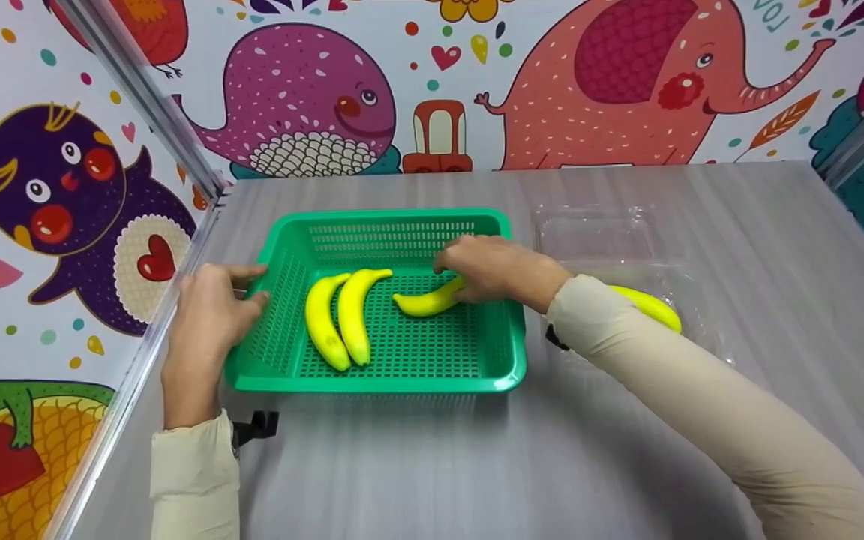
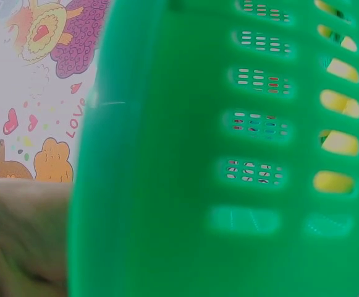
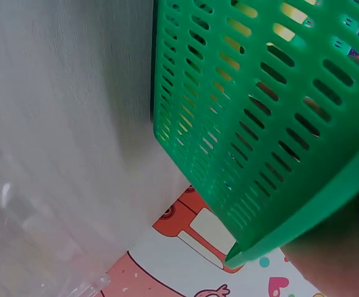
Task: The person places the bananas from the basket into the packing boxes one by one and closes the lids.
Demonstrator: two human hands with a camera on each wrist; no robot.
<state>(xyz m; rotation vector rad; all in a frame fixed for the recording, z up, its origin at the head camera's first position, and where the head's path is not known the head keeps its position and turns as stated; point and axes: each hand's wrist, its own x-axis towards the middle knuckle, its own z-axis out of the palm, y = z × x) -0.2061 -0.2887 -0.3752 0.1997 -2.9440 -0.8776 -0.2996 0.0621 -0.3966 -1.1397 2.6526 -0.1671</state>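
Banana [image 1: 424,302] inside the green basket [image 1: 372,385], apparently pinched in my right grip [image 1: 488,268], fingertips partly hidden; my left grip [image 1: 203,322] sits spread at the rim [image 1: 234,367]. Careless release could roll it into the other bananas [image 1: 355,319].

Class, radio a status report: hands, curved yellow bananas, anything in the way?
Right hand holding one curved yellow banana inside rectangular green plastic basket. Left hand touching basket rim. Two more bananas lying inside. Nothing seen blocking the basket.
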